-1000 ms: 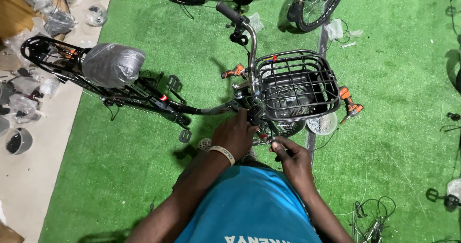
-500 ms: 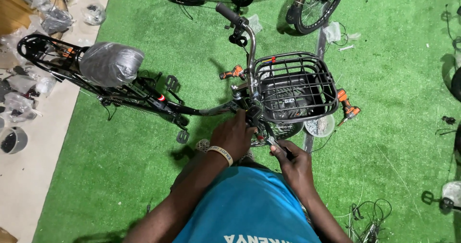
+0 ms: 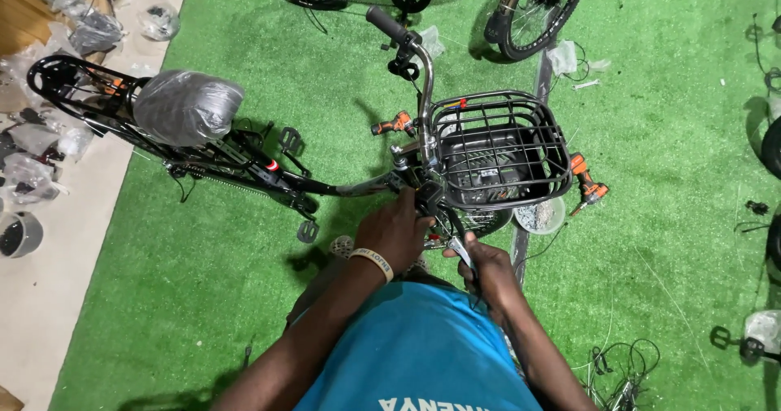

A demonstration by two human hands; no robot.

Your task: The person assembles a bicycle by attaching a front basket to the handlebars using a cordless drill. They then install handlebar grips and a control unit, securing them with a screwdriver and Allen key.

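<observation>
A black bicycle (image 3: 244, 163) stands on green artificial turf, its saddle (image 3: 187, 106) wrapped in plastic film and a black wire basket (image 3: 500, 147) on the front. My left hand (image 3: 394, 230) grips the near end of the handlebar by the stem, a pale band on its wrist. My right hand (image 3: 486, 269) holds a slim metal tool (image 3: 458, 251) against the near handlebar fittings just below the basket. The far handlebar grip (image 3: 386, 23) points away from me.
Two orange power drills (image 3: 393, 124) (image 3: 587, 178) lie beside the basket, and a small tub (image 3: 541, 214) of parts sits under it. Other bicycle wheels (image 3: 541, 8) stand at the top. Plastic-wrapped parts (image 3: 32, 147) cover the pale floor on the left. Cables (image 3: 622, 362) lie bottom right.
My right hand with the tool has shifted slightly at the near handlebar fittings. My left hand has kept its grip and the bicycle has stayed put.
</observation>
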